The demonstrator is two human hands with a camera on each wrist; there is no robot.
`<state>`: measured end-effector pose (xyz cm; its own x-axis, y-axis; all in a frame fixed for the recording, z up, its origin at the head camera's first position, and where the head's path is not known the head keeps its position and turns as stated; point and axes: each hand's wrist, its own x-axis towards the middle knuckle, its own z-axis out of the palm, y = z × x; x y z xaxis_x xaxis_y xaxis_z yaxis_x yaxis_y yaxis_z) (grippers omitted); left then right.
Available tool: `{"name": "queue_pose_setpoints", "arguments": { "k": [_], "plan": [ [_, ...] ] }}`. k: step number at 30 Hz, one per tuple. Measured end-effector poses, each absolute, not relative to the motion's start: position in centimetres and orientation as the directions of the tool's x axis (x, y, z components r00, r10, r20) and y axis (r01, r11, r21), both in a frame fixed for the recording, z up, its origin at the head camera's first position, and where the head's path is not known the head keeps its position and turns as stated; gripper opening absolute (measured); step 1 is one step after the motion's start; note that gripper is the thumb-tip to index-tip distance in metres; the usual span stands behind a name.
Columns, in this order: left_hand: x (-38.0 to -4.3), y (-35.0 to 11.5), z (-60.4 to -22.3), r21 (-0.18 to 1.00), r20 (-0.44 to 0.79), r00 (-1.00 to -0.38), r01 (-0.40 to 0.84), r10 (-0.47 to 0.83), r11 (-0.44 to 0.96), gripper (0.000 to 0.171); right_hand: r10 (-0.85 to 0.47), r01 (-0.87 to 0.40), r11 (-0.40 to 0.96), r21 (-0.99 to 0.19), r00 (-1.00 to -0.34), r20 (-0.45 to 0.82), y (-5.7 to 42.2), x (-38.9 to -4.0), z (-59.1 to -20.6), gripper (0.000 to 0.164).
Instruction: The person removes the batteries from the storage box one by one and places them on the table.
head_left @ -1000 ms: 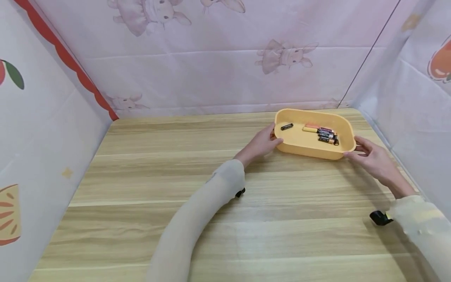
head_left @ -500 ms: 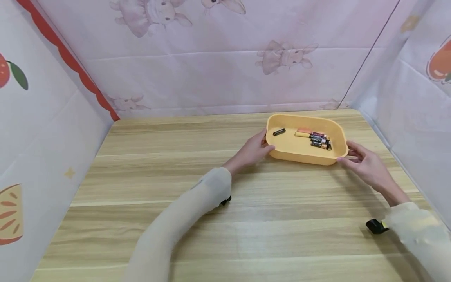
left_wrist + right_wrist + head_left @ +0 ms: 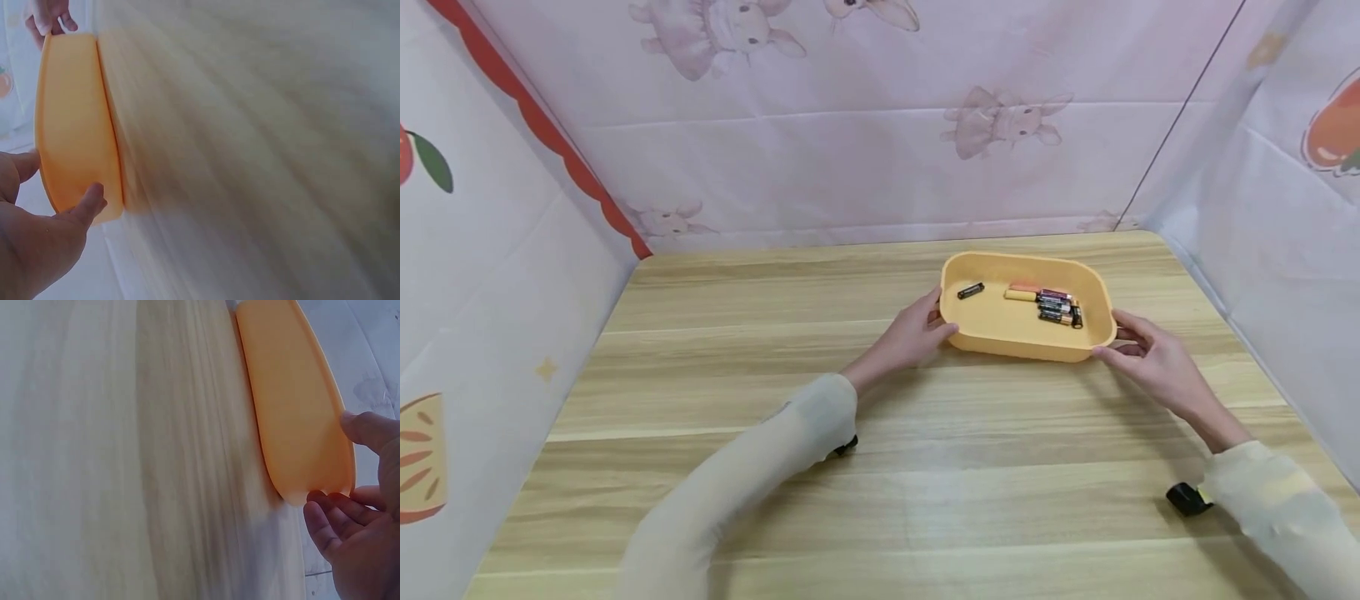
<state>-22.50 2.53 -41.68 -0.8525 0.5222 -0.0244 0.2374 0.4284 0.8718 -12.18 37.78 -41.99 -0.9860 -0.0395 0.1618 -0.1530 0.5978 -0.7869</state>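
A yellow plastic bin [image 3: 1022, 346] with rounded corners sits near the back right of the table in the head view. My left hand [image 3: 910, 333] grips its left end, thumb at the front corner and fingers round the side. At the opposite end, my right hand [image 3: 1157, 367] holds the bin the same way. Inside, a black battery [image 3: 971, 291] lies alone at the left. Several more batteries [image 3: 1055, 307] in mixed colours cluster toward the right. Both wrist views show the bin's outer wall [image 3: 78, 125] low against the tabletop; its contents are hidden there.
The wood-grain table [image 3: 880, 500] spreads in front of and left of the bin. A pink rabbit-print cloth [image 3: 850, 167] hangs behind it. White printed cloth walls stand at the left [image 3: 497, 292] and right [image 3: 1285, 275].
The bin has moved left and a little toward me across the table, with both hands holding its ends throughout. The batteries have travelled with it.
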Motion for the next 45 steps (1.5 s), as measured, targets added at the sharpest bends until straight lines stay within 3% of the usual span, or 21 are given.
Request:
{"name": "queue_pose_setpoints", "arguments": {
  "k": [21, 31, 45],
  "plan": [
    [-18.7, -3.8, -41.7, 0.919, -0.011, -0.878, 0.180, 0.479, 0.351, 0.076, -0.084, -0.197, 0.579, -0.791, -0.980, 0.182, 32.1, -10.8, -41.9, 0.072],
    [-16.9, -7.2, -41.2, 0.944, -0.092, -0.908, 0.051, 0.408, 0.326, 0.076, -0.130, -0.269, 0.518, -0.812, -0.963, 0.236, 29.3, -10.4, -42.0, 0.066],
    [-13.6, -11.4, -40.7, 0.922, -0.096, -0.920, 0.062, 0.380, 0.383, 0.079, -0.192, -0.319, 0.477, -0.819, -0.947, 0.257, 25.9, -9.5, -42.0, 0.060]
  ]
}}
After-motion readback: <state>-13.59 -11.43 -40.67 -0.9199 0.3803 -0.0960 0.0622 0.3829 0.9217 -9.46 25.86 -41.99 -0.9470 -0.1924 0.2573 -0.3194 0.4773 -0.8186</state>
